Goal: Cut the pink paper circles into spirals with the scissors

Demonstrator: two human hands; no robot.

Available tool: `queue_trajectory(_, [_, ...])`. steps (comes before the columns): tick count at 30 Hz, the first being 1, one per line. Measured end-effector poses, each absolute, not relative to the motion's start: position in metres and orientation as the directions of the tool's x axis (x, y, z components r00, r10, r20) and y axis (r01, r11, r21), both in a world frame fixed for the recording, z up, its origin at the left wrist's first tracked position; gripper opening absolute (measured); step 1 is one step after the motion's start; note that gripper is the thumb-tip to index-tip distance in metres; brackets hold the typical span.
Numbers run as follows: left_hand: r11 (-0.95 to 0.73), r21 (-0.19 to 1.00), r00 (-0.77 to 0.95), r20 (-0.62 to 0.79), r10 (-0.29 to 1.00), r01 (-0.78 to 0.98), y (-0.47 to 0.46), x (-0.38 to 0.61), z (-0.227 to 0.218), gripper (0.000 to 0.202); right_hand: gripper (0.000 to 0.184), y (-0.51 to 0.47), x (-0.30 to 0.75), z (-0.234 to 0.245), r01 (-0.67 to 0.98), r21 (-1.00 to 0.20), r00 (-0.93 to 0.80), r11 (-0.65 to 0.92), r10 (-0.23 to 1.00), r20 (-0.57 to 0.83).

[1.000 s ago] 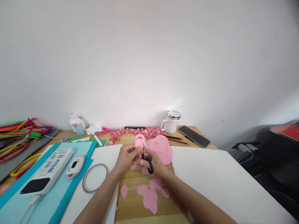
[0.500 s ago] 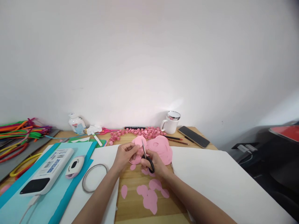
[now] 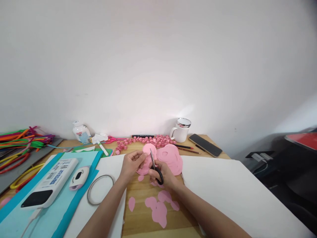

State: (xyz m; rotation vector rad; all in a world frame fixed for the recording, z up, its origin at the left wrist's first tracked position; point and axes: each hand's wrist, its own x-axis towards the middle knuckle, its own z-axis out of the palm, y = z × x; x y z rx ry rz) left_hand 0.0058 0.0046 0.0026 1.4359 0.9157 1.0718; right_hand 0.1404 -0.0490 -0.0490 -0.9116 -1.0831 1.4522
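Between the fingers of my left hand (image 3: 133,164) is the edge of a round pink paper piece (image 3: 149,149). My right hand (image 3: 163,173) grips black-handled scissors (image 3: 159,175), their blades pointing up and away from me at the paper. Whether the blades are biting into the paper is hard to make out. Just behind the right hand lies a pile of pink paper circles (image 3: 170,157). Below my hands, pink paper scraps (image 3: 159,213) are scattered on the wooden table (image 3: 138,219).
Rolled pink paper pieces (image 3: 158,140) line the back, beside a white mug (image 3: 181,130), pencils (image 3: 189,150) and a phone (image 3: 205,144). Left are a white device (image 3: 51,181) on blue paper, a tape ring (image 3: 90,195), a white bottle (image 3: 81,132) and pipe cleaners (image 3: 22,140). White sheets (image 3: 235,188) flank the middle.
The round paper in my left hand has shifted slightly to the right against the scissor blades. Both hands stay in nearly the same place.
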Motion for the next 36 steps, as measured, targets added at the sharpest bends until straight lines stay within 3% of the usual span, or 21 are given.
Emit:
queue_trajectory(7, [-0.149,0.986,0.35,0.114,0.93,0.074,0.0,0.007,0.004,0.036,0.028,-0.051,0.143,-0.041,-0.193,-0.981,-0.146,0.031,0.988,0.06])
queue_trajectory(12, [-0.132,0.988,0.403,0.087,0.911,0.085,0.0,0.009,-0.002,0.035,0.034,-0.05,0.145,-0.035,-0.247,-0.963,-0.119,0.103,0.984,0.136])
queue_trajectory(20, [-0.133,0.987,0.357,0.091,0.93,0.094,0.003,0.007,0.001,0.034,0.026,-0.05,0.145,-0.043,-0.252,-0.967,-0.138,0.031,0.988,0.068])
queue_trajectory(36, [-0.112,0.985,0.219,0.139,0.966,-0.131,0.013,0.002,-0.008,0.028,0.025,-0.049,0.142,-0.045,-0.303,-0.953,-0.154,-0.02,0.988,0.028])
